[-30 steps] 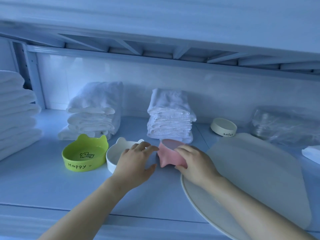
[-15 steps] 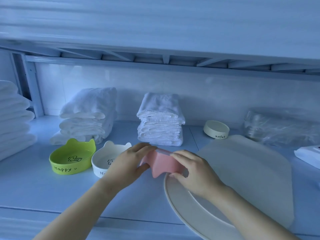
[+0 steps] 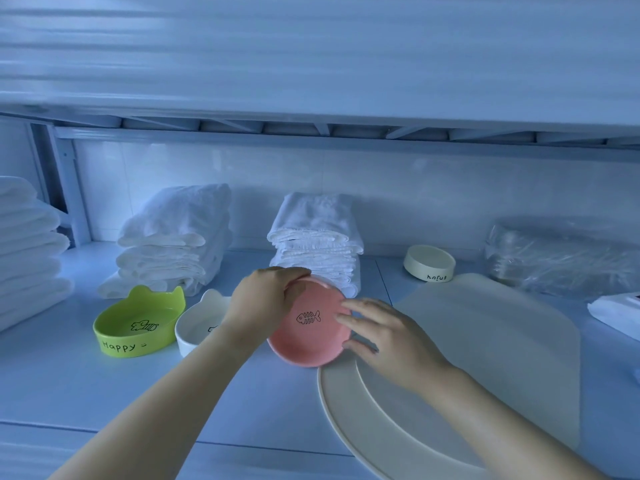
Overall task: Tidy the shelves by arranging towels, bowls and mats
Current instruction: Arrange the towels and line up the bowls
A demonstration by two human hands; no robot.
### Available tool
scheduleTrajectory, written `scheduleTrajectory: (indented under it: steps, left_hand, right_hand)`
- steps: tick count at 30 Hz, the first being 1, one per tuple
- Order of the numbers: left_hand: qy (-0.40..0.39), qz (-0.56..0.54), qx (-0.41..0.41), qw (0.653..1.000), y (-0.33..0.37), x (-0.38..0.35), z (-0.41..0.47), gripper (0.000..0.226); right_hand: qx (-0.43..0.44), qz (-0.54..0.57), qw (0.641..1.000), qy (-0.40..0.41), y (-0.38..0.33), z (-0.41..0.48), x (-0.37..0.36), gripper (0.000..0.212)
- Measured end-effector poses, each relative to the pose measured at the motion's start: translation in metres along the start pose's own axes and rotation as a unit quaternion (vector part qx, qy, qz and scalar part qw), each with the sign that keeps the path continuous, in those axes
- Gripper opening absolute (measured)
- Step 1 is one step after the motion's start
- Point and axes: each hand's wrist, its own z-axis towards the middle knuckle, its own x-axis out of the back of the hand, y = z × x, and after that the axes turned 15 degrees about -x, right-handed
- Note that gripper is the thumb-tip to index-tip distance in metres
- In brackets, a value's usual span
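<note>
Green bowl (image 3: pixel 138 327) reads "Happy"; cream bowl (image 3: pixel 429 263), upside-down "Enjoy".

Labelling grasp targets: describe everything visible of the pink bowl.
The pink glossy bowl looks ceramic: shallow, round, empty, with a black fishbone drawn on its inner floor. It is tilted, opening toward the camera. The left hand curls its grip over the upper-left rim; the right hand touches the right rim with extended fingers. It is between a white cat-eared bowl and a round cream mat; whether its lower edge rests on anything is unclear.
</note>
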Motion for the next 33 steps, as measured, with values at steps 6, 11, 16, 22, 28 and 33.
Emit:
scheduleTrajectory:
  steps: [6, 11, 16, 22, 28, 33]
  left_hand:
    - [-0.058, -0.021, 0.039, 0.997, -0.01, 0.0, 0.012, 0.024]
    - [-0.082, -0.033, 0.048, 0.995, -0.016, -0.008, 0.018, 0.025]
    - [-0.106, -0.025, 0.003, 0.994, -0.015, -0.025, -0.001, 0.057]
    - [-0.046, 0.001, -0.154, 0.987, -0.003, -0.032, -0.032, 0.031]
    - [-0.076, -0.055, -0.164, 0.982, 0.002, -0.032, -0.045, 0.018]
    - [-0.089, -0.055, -0.18, 0.978, -0.004, -0.031, -0.046, 0.014]
  right_hand:
    - [0.073, -0.032, 0.996, -0.049, 0.0, 0.0, -0.01, 0.028]
    - [0.057, -0.041, 0.99, -0.121, 0.0, 0.002, -0.027, 0.008]
    - [-0.032, -0.008, 0.989, -0.145, 0.007, 0.002, -0.036, 0.02]
    - [-0.062, 0.03, 0.99, -0.127, 0.006, -0.001, -0.035, 0.015]
    - [-0.057, 0.053, 0.991, -0.111, 0.005, -0.003, -0.037, 0.009]
    - [-0.076, 0.067, 0.99, -0.093, 0.006, -0.008, -0.037, 0.011]
